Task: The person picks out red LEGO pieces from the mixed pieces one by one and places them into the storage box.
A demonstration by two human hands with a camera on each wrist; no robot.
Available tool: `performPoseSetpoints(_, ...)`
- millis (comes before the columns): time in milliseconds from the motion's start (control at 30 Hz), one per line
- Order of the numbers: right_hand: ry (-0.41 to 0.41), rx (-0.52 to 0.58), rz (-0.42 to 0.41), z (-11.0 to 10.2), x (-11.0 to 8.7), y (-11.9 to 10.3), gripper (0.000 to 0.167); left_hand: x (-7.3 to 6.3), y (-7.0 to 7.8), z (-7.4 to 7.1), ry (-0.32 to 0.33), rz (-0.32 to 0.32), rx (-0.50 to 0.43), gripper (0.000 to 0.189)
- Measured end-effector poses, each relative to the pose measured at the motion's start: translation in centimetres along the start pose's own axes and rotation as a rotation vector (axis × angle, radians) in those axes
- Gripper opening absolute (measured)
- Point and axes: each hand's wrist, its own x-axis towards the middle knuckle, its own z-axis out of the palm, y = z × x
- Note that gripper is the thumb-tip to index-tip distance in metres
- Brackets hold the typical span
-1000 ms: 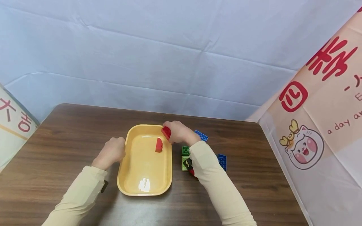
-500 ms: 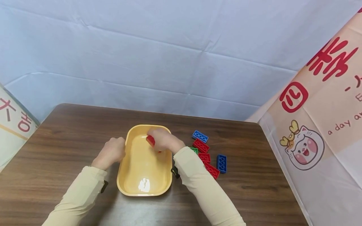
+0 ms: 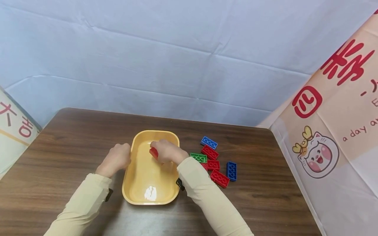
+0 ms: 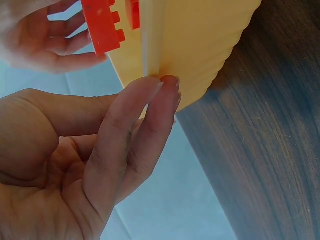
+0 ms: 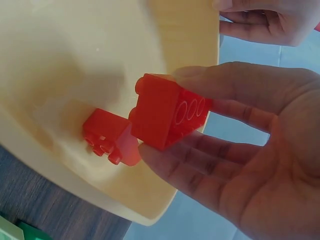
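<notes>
My left hand (image 3: pixel 116 157) pinches the left rim of a yellow tray (image 3: pixel 147 180) between thumb and fingers, seen close up in the left wrist view. Over the tray's far half, my right hand (image 3: pixel 168 152) holds a red toy building brick (image 5: pixel 162 112) by its sides, fingers curled about it. Its studs point to the left and its ringed underside faces the palm in the right wrist view. A second red brick (image 5: pixel 107 132), shorter, lies on the tray floor just beyond the held one. The right hand hides that brick in the head view.
Right of the tray lie several loose bricks on the brown table (image 3: pixel 260 196): a green brick (image 3: pixel 199 157), blue bricks such as the far blue one (image 3: pixel 209 142) and the right blue one (image 3: pixel 231 171), and red ones, including a near red brick (image 3: pixel 220 178). White cloth (image 3: pixel 177 59) hangs behind.
My right hand has moved left with the red brick, from the tray's right rim to over its inside. This uncovers more loose bricks on the right. My left hand stays put.
</notes>
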Motion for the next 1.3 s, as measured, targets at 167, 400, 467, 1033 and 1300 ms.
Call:
performPoseSetpoints(167,-0.029,0.046,0.039,-0.1,0.0,-0.2,0.056,0.0,0.0,0.1,0.007,0.010,0.001,0.027)
performPoseSetpoints(400,-0.042,0.078,0.058,-0.3,-0.2,-0.2,0.059,-0.1,0.1,0.1,0.001,-0.004,-0.005,0.027)
performPoseSetpoints(467,-0.040,0.071,0.055,-0.4,-0.2,-0.2,0.058,-0.1,0.2,0.1,-0.001,-0.006,-0.004,0.027)
performPoseSetpoints(1033,-0.025,0.036,0.028,-1.7,-0.8,2.0,0.058,0.1,0.0,0.1,0.006,0.011,0.016,0.024)
performPoseSetpoints(1300,-0.013,0.033,0.061,-1.8,-1.4,3.7,0.058,0.1,0.0,0.0,-0.008,-0.007,0.001,0.025)
